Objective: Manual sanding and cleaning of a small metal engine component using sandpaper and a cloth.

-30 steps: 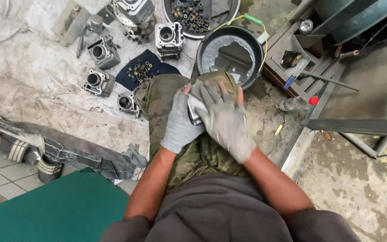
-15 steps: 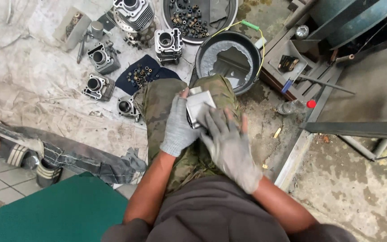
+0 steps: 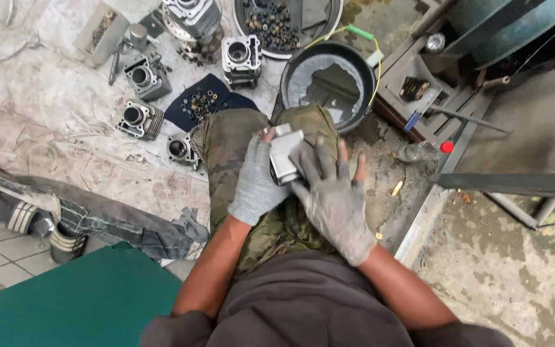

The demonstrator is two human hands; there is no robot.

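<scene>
While gripped in the gloved left hand [image 3: 256, 186], metal block [image 3: 285, 154]; right hand [image 3: 332, 196] spread open; black basin [image 3: 329, 83] beyond.

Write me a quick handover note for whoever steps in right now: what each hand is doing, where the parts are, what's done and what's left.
Left hand: gloved, gripping the pale metal engine part on the knee.
Right hand: gloved, fingers spread flat against the part's side.
Parts: the dark basin with greyish liquid sits just ahead of the knee. Several engine cylinders lie on the grey cloth to the left, small fittings on a dark blue rag, more in the round tray at the top.
Done: cannot tell how far the held part has been worked.
Left: the held part is not yet set down with the others.
</scene>
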